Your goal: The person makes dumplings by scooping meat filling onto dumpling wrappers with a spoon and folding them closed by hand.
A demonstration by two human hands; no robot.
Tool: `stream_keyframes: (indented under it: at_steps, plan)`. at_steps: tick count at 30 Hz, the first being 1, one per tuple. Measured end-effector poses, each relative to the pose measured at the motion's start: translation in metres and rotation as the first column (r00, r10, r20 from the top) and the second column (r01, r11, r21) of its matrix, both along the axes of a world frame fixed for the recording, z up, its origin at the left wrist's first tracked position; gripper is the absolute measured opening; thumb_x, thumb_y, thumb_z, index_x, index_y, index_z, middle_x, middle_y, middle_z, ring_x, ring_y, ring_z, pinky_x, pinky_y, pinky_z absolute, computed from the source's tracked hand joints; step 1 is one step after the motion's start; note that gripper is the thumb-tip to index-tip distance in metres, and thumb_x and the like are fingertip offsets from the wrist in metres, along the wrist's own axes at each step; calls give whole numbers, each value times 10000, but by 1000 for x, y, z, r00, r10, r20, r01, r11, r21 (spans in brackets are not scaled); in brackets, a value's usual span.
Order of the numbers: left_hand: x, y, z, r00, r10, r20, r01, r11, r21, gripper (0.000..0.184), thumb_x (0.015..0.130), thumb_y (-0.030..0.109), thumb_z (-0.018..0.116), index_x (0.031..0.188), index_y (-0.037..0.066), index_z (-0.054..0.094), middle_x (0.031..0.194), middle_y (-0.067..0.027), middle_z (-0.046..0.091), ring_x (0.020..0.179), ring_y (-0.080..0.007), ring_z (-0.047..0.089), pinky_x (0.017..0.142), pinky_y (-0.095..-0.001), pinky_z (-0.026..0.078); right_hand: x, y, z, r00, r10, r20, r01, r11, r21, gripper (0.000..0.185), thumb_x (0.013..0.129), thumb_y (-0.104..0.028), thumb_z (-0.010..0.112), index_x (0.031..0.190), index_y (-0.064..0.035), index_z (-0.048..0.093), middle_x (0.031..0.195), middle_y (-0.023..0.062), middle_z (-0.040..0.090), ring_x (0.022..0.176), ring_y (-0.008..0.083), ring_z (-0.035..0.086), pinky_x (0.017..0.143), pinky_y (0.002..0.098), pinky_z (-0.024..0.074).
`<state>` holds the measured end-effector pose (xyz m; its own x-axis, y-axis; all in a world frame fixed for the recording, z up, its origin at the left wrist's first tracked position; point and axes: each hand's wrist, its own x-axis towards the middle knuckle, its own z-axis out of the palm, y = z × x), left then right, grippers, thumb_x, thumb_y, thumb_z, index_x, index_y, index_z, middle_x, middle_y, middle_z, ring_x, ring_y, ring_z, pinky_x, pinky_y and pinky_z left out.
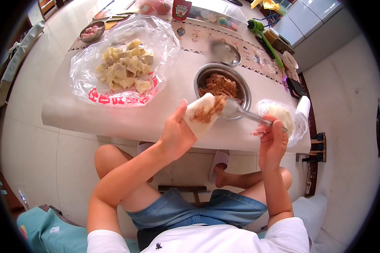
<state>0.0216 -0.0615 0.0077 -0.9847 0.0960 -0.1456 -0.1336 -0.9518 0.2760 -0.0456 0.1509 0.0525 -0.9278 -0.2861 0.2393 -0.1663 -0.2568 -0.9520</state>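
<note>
In the head view my left hand [175,134] holds a pale dumpling wrapper [200,118] tilted up, with a smear of brown minced filling [203,114] on it. My right hand [271,137] grips the handle of a metal spoon [253,116]. The spoon's bowl, blurred, is at the wrapper's upper right edge with some filling beside it. Just behind stands a steel bowl [197,80] with more brown meat filling [219,86] inside. Close to my right hand, a stack of wrappers [280,116] lies in a clear plastic bag [300,126].
A plastic bag [82,80] on the left of the table [114,120] holds folded dumplings [126,63]. Behind are a small bowl of raw meat [92,31], a shiny metal bowl [230,55], a red ketchup pouch [181,10] and a phone-like black object [296,87].
</note>
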Motion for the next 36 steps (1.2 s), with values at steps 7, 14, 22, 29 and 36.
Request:
stream_keyframes:
  at_steps: [7,14,22,29,36]
  plan:
    - [-1,3,0,996,-12,-93,7,998,-58,583,962,424,233,1361,2,277,1360,-104,388,1266,-230,355,1078,-379,220,1,3,-2,991,24,133,-58,966,253,342,945,-273,468,954,33,619,728,73,614,643,116,593,606,254,512]
    - [-6,-5,3,988,-27,-152,29,1000,10,636,954,457,186,1390,-5,223,1417,-113,329,1301,-263,322,1082,-413,220,-6,24,7,997,-16,76,9,995,95,341,949,-273,456,950,29,616,704,69,610,634,118,592,605,250,509]
    - [-2,3,7,989,-143,-31,142,989,-32,576,966,422,229,1337,-9,323,1336,-134,428,1241,-270,405,1054,-415,276,0,-1,5,880,114,-461,79,922,378,357,958,-273,443,974,41,610,741,88,623,654,146,583,618,238,474]
    - [-5,1,-4,987,-144,-70,139,988,-72,622,954,444,184,1385,-1,240,1402,-131,352,1290,-256,350,1069,-394,258,-32,3,-1,943,-208,-258,274,927,256,354,950,-283,466,983,33,622,751,70,627,684,105,575,638,213,460]
    - [-5,0,3,992,-107,-66,102,992,-72,537,964,386,253,1324,0,349,1290,-124,481,1186,-251,472,994,-404,361,-65,8,-38,947,-89,-308,253,796,549,367,859,-289,599,1134,-50,566,963,51,544,890,120,462,760,263,410]
